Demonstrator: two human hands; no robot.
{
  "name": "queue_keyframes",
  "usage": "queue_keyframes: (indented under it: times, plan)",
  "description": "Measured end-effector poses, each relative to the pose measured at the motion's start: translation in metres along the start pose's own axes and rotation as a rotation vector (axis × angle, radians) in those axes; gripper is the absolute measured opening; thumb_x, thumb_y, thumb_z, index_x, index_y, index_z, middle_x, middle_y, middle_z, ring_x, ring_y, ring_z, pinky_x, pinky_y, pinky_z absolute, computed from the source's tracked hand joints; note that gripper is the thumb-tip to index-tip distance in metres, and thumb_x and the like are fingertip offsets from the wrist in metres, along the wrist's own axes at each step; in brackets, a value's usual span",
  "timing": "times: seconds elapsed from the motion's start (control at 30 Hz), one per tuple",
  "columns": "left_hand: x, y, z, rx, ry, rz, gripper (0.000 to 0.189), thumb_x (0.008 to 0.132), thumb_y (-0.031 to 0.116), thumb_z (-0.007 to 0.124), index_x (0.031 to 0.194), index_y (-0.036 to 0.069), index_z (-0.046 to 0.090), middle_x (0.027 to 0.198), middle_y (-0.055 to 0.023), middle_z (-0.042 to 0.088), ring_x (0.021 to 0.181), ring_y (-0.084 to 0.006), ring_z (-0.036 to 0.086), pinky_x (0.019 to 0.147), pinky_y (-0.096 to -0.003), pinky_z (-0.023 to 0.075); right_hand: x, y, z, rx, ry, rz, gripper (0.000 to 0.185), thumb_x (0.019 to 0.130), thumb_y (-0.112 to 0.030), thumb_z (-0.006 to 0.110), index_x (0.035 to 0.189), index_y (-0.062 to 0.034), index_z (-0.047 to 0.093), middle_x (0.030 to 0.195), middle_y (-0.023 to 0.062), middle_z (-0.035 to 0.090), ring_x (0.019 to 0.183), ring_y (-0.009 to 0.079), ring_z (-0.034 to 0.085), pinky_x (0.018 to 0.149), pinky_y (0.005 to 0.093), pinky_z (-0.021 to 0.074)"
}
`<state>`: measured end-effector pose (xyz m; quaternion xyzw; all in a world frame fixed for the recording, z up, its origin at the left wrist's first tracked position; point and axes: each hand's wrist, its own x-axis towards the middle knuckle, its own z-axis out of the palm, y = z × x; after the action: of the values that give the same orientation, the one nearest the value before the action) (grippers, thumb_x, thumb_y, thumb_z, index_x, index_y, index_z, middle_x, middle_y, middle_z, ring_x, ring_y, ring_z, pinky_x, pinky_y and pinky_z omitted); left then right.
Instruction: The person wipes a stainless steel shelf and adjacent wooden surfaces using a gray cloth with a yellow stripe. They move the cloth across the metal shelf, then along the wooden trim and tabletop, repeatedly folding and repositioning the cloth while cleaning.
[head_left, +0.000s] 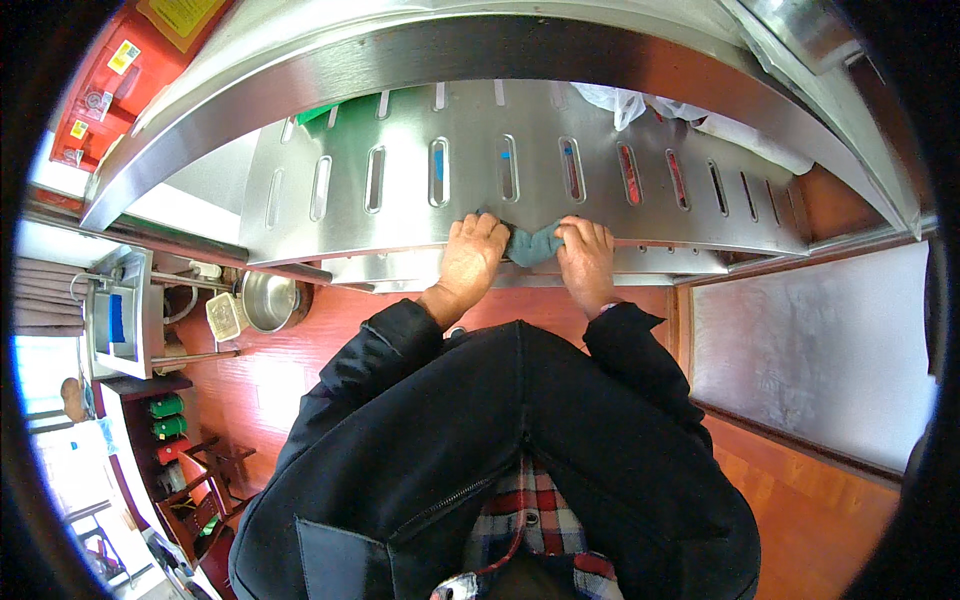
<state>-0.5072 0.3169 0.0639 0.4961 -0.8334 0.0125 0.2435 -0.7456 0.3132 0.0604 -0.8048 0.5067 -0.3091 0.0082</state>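
A grey-green cloth (534, 246) lies bunched at the front edge of a slotted stainless steel shelf (405, 225). My left hand (475, 253) grips its left end, with the knuckles up. At the other end my right hand (587, 255) pinches the cloth between curled fingers. Both hands rest at the shelf's front lip, a short way apart. The fingertips of my left hand are partly hidden under the hand. Long slots run in rows across the metal behind the cloth.
A steel frame bar (480, 46) arches over the shelf's back, where white plastic bags (622, 101) lie. Below is a lower shelf (405, 268). To the left stand a steel pot (270, 300), a sink (120, 300) and a wooden chair (199, 495). A pale panel (802, 352) flanks the right.
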Motion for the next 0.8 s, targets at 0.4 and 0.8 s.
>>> queue_keyframes:
  times: [0.4,0.8]
  plan:
    - [0.046,0.009,0.007,-0.283,-0.052,-0.201,0.018,0.081,0.005,0.078,0.095,0.007,0.068,0.097,-0.0146,0.071,0.097,-0.0396,0.068,0.084,-0.0514,0.051,0.027,0.052,-0.036,0.036,-0.175,0.089,0.019,0.088,-0.008,0.075,0.106,-0.0073,0.07,0.105,0.0115,0.069,0.103,0.038,0.067,0.089,0.0492,0.0521]
    - [0.137,-0.038,0.032,0.053,-0.071,-0.225,0.015,0.09,0.011,0.071,0.105,0.007,0.071,0.104,-0.0185,0.075,0.102,-0.0397,0.072,0.09,-0.053,0.0532,0.14,0.12,-0.011,-0.127,-0.387,0.046,0.014,0.093,-0.01,0.07,0.106,-0.0041,0.068,0.11,0.0192,0.069,0.108,0.0428,0.067,0.09,0.0542,0.054]
